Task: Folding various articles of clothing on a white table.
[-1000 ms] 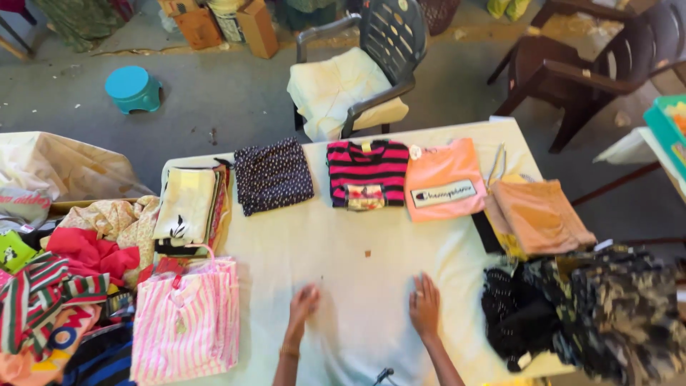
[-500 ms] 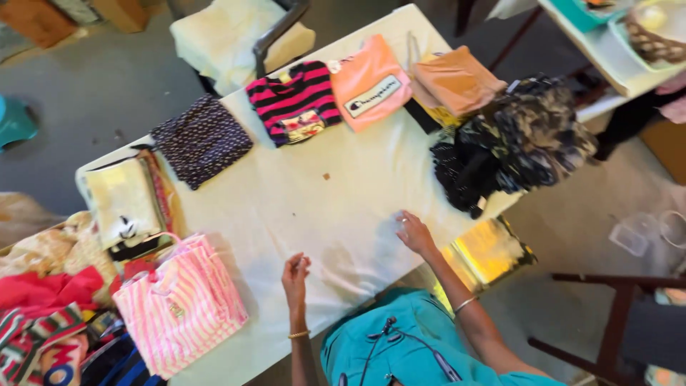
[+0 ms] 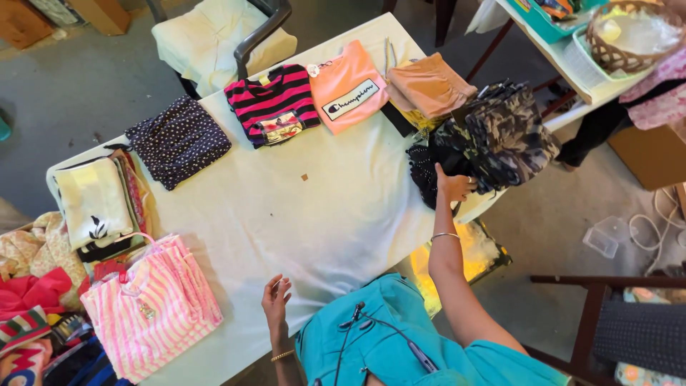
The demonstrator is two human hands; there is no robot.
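Right hand [image 3: 453, 187] rests its grip on the dark clothes pile [image 3: 493, 139] at the far right edge of the surface [image 3: 307, 207], fingers closed into the fabric. Left hand [image 3: 275, 299] hovers near the front edge, grip loosely open, holding nothing; a pink striped garment [image 3: 153, 307] lies to its left.

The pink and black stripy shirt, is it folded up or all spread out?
Folded. The striped shirt lies as a neat, compact rectangle on the table, no sleeves sticking out, in a row with other folded clothes.
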